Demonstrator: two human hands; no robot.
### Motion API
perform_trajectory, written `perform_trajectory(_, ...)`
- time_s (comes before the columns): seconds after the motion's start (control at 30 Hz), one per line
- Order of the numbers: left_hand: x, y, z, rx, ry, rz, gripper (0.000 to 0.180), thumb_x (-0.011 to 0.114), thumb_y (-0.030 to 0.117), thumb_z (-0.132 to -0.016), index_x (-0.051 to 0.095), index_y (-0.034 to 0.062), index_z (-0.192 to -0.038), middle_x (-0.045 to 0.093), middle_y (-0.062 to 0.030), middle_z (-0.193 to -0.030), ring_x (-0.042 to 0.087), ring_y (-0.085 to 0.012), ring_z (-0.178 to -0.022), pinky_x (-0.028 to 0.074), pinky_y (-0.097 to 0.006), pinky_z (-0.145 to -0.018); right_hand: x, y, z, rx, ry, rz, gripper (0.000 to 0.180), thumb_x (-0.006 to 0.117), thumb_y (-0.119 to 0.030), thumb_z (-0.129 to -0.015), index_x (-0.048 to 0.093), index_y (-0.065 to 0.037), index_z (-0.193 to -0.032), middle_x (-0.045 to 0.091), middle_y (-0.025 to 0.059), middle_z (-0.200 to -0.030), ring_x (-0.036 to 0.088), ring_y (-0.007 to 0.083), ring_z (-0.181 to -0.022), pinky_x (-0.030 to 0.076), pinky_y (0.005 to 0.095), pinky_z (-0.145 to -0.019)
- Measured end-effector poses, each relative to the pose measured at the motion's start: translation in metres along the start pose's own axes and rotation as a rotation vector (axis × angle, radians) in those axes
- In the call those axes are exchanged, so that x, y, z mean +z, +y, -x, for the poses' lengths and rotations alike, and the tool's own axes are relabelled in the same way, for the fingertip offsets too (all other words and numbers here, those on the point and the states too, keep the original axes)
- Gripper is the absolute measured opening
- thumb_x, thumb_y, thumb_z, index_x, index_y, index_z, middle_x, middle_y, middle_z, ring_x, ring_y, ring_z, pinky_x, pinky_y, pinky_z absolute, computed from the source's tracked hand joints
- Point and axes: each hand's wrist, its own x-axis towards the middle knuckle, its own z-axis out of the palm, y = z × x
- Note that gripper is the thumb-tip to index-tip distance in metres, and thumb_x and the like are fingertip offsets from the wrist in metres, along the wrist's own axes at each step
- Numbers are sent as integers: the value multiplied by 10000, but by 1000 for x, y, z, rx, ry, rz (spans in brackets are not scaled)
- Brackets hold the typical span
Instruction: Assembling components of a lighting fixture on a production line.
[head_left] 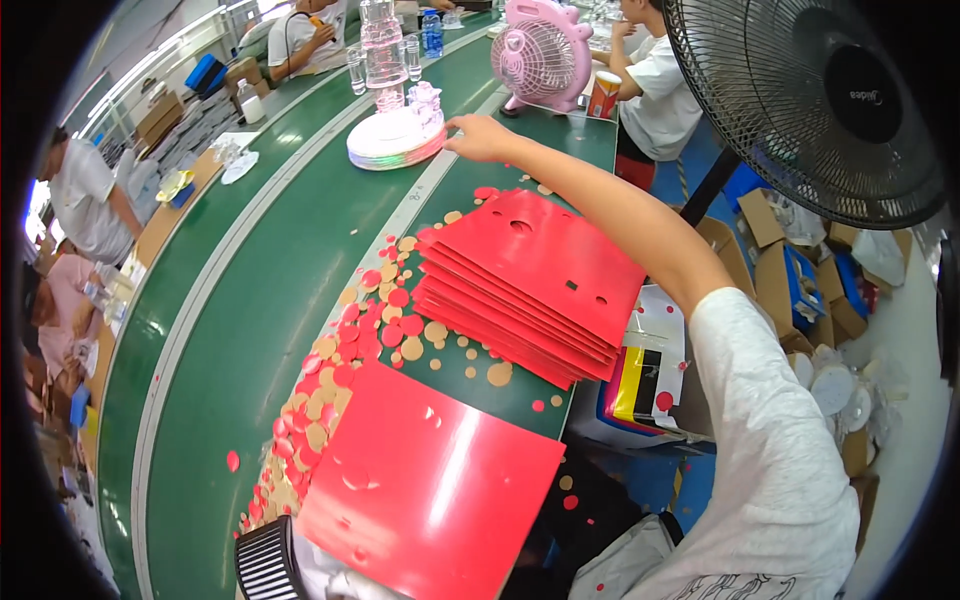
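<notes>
My right hand (482, 138) reaches far across the green table, its fingers curled and closed at the right edge of a white round light-up base (397, 140). The base's rim glows in several colours. On it stands a clear, pinkish tiered ornament (384, 55) with a small clear figure (425, 100) beside it. Below my forearm lies a fanned stack of red sheets (545, 270) with small punched holes. Nearer, a single glossy red sheet (430, 475) with cut marks lies at the table edge. My left hand does not show.
Red and tan paper discs (310, 420) are scattered beside the sheets. A pink fan (540, 55) and a paper cup (604, 95) stand at the far right. A large black fan (850, 95) overhangs the right side, above open cardboard boxes (790, 265). Other people sit around the table.
</notes>
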Motion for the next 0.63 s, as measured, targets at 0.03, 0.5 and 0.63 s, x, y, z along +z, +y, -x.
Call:
perform_trajectory(0.03,-3,-8,-2,-16,13,-43,471,528,496,-949,721,104,-1125,690,-199,-1106,667,-292,-983,448,-466,-919,5,-10,-15,-8,5,-6,596,618,-423,-850,590,-39,-1306,610,227,-1278,559,374,-1215,417,424,-1054)
perform_trajectory(0.5,26,-26,-1,-115,75,12,434,529,297,-999,594,-32,-1275,615,-249,-1261,570,-386,-1189,432,-434,-1028,-7,-58,-141,155,678,-302,1090,741,-571,-747,217,5,-1510,282,203,-1541,320,424,-1386,320,448,-1141)
perform_trajectory(0.63,31,-34,0,-130,148,47,446,539,283,-995,591,-78,-1252,618,-262,-1247,584,-376,-1175,435,-426,-1027,-37,-64,-190,-2,809,-359,1212,775,-584,-715,164,119,-1490,215,335,-1541,283,444,-1415,263,423,-1171)
